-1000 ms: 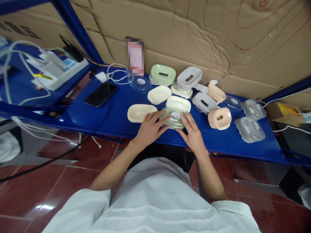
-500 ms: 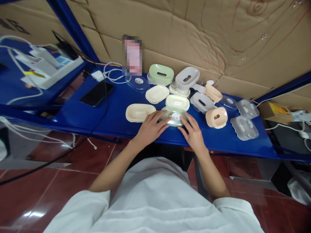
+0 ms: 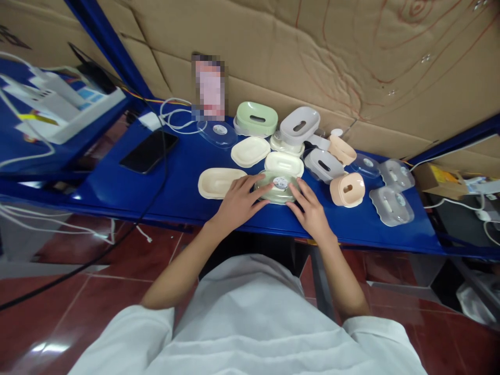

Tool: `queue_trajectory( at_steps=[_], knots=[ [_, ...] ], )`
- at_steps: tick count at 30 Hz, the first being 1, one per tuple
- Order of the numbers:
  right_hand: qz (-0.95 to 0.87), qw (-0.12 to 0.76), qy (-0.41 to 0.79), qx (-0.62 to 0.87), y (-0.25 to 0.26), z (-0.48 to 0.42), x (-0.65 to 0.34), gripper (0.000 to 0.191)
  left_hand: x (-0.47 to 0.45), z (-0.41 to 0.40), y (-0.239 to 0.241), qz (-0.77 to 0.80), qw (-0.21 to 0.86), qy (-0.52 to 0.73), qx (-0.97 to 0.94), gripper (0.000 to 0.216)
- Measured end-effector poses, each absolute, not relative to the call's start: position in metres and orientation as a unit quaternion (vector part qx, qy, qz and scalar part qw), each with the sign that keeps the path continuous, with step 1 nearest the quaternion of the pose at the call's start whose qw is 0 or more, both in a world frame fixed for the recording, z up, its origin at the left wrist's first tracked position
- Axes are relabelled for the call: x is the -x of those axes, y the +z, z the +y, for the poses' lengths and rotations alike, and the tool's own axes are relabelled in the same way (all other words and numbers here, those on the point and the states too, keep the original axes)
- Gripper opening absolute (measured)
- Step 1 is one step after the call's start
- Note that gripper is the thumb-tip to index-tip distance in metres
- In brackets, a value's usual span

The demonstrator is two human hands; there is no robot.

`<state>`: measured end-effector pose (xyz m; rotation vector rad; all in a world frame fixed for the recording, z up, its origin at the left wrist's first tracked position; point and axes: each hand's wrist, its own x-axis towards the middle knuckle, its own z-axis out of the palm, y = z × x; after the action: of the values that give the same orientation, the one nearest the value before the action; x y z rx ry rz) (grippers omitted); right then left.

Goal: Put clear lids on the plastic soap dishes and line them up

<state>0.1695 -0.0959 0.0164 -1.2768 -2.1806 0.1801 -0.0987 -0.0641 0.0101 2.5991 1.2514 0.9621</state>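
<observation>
A pale green oval soap box (image 3: 269, 197) with a clear lid and a round white label lies near the table's front edge. My left hand (image 3: 238, 202) holds its left side, fingers reaching over the lid and thumb at the front rim. On the right side my right hand (image 3: 310, 208) grips it with fingertips and thumb. Left of it lies a cream oval tray (image 3: 214, 183), partly behind my left hand. Another cream tray (image 3: 284, 162) is just behind the box, and a third cream piece (image 3: 250, 150) sits farther back.
Green (image 3: 255, 120), grey (image 3: 300, 125) and peach (image 3: 347, 188) soap dishes stand behind and to the right. Clear wavy-edged pieces (image 3: 391, 207) lie at the right. A black phone (image 3: 149, 151) and white cable (image 3: 182, 125) are at the left. Cardboard (image 3: 273, 57) backs the blue table (image 3: 179, 208).
My hands stay on the green soap box, with my left fingers shifted slightly on the lid. The whole view has turned a little, so things appear slightly farther left.
</observation>
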Motion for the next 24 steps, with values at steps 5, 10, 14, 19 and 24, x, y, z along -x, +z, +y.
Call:
queue_trajectory(
  at_steps=[5, 10, 14, 19, 24],
  knots=[
    [-0.817, 0.309, 0.061, 0.483, 0.0120, -0.0990, -0.1715, 0.059, 0.0984, -0.0672, 0.0102, 0.405, 0.037, 0.308, -0.860, 0.040],
    [-0.808, 0.342, 0.041, 0.478, 0.0064, -0.0992, -0.1726, 0.055, 0.0985, -0.0651, 0.0128, 0.388, 0.049, 0.318, -0.864, 0.039],
    [-0.805, 0.339, 0.049, 0.485, 0.0080, -0.0992, -0.1726, 0.055, 0.0981, -0.0635, 0.0136, 0.382, 0.062, 0.331, -0.861, 0.040],
    [-0.811, 0.332, 0.045, 0.479, 0.0128, -0.0983, -0.1715, 0.055, 0.0975, -0.0629, 0.0125, 0.382, 0.072, 0.331, -0.860, 0.042],
    [-0.816, 0.307, 0.056, 0.486, 0.0129, -0.0974, -0.1703, 0.062, 0.0977, -0.0622, 0.0091, 0.380, 0.073, 0.325, -0.863, 0.045]
  ],
)
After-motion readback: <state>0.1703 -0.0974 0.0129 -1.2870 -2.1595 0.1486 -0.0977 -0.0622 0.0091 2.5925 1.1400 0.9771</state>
